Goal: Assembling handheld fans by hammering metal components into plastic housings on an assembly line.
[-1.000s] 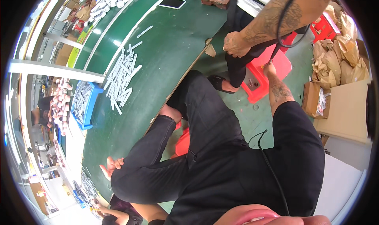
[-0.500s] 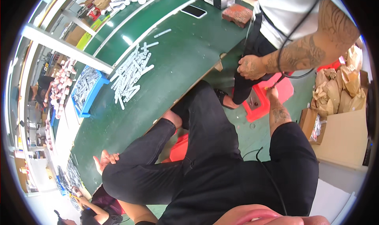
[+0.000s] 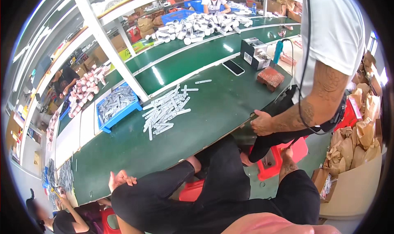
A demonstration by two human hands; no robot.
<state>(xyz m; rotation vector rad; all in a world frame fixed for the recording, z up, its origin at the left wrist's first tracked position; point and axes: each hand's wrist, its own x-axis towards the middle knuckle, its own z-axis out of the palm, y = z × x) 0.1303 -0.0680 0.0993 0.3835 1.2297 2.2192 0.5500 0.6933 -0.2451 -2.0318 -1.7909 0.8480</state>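
My left hand (image 3: 122, 180) lies at my bent knee by the near edge of the green table (image 3: 213, 106), thumb raised and fingers loosely apart, holding nothing. My right hand (image 3: 287, 154) hangs low beside a red plastic stool (image 3: 266, 172). Its fingers look closed around a thin dark thing (image 3: 293, 143) that I cannot make out. A loose pile of flat grey strips (image 3: 166, 111) lies on the table beyond my left hand, with a single strip (image 3: 203, 81) apart from it.
A person in a white shirt (image 3: 332, 41) stands at the right, one hand at the table edge. Farther back are a phone (image 3: 233, 67), a reddish brick (image 3: 270, 78) and a box-shaped device (image 3: 255, 53). A blue tray (image 3: 119, 106) of strips stands left, near a white post (image 3: 108, 45).
The view has tilted up, so the table's far side and a seated person there now show. My left hand stays at the knee, my right by the stool. The strips look unmoved.
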